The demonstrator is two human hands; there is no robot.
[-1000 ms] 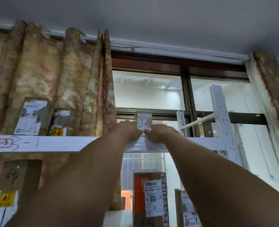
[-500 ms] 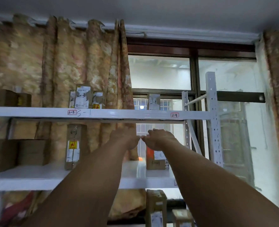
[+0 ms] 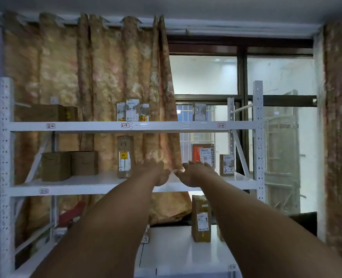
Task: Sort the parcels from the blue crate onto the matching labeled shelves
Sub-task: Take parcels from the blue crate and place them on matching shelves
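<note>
A small brown parcel (image 3: 199, 112) with a white label stands upright on the top shelf (image 3: 166, 125), left of the red 2-4 tag (image 3: 221, 125). My left hand (image 3: 156, 173) and my right hand (image 3: 194, 173) are stretched out side by side in front of the middle shelf (image 3: 86, 186), well below that parcel. Both hold nothing, fingers relaxed and pointing away. The blue crate is out of view.
White metal rack with uprights (image 3: 258, 137) at both ends. Parcels by the 2-3 tag (image 3: 133, 110), brown boxes (image 3: 69, 165) on the middle shelf, a 3-4 box (image 3: 226, 165) at right, a tall parcel (image 3: 201, 218) on the lowest shelf. Curtain and window behind.
My hands let go of the small parcel on the top shelf and dropped away from it to middle-shelf height. The view has backed off, and more of the rack shows.
</note>
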